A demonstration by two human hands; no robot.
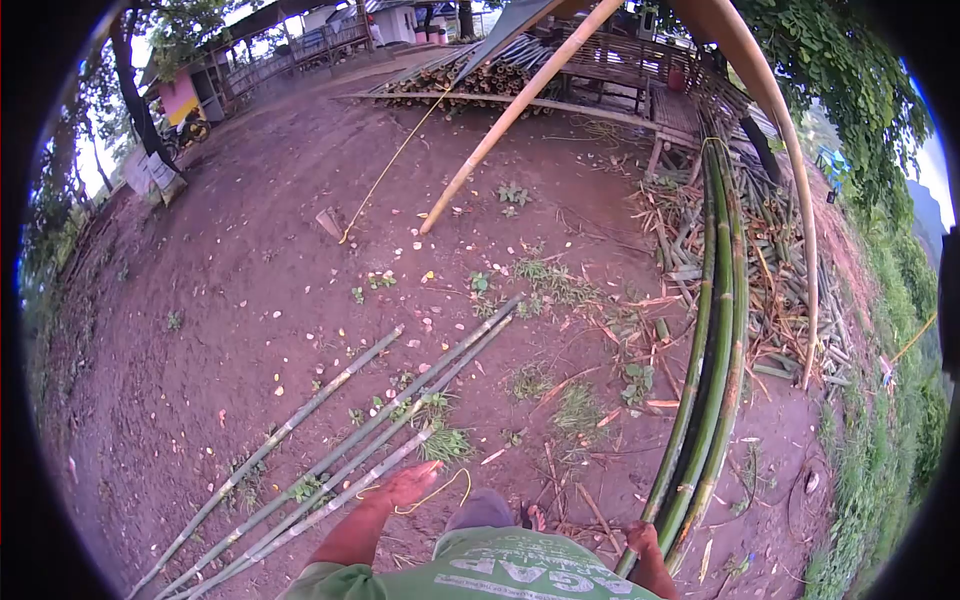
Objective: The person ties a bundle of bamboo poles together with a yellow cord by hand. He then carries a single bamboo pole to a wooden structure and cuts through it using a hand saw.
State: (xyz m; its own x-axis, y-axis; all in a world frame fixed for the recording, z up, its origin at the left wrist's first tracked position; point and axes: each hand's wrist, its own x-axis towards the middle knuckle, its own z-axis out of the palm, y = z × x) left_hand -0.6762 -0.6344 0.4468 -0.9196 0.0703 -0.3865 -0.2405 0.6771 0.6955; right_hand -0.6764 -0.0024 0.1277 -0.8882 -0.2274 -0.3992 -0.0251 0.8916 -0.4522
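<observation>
Several long green bamboo poles (722,330) run in a bundle from the raised structure at the upper right down to the lower right. My right hand (643,540) is closed on the near end of one of these poles. At the lower centre my left hand (412,484) hovers over the ground with a thin yellow cord (455,485) looped at its fingers. The hand looks closed around part of this cord. Several thinner bamboo poles (350,440) lie on the soil left of my left hand.
A heap of bamboo offcuts (775,270) lies right of the bundle. Slanted tent poles (520,105) and a taut yellow rope (395,160) stand ahead. Stacked bamboo (470,78) lies at the back. A coil (808,485) rests at the lower right.
</observation>
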